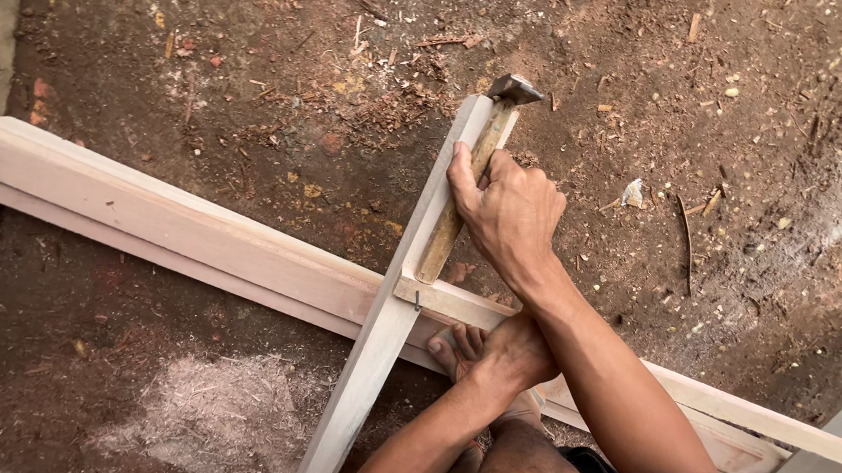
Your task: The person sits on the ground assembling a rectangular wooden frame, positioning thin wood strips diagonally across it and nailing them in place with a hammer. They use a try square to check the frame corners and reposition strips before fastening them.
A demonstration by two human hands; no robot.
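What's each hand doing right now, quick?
Right hand: closed around the hammer handle.
Left hand: pressed on the beam near the slat; open or closed cannot be told.

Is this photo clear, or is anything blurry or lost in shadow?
Head view: soft, even daylight with no glare; the right hand and its hammer are sharp. The left hand sits partly shaded under the right arm. The pale wooden beam looks slightly bright, and the dirt ground keeps its detail.
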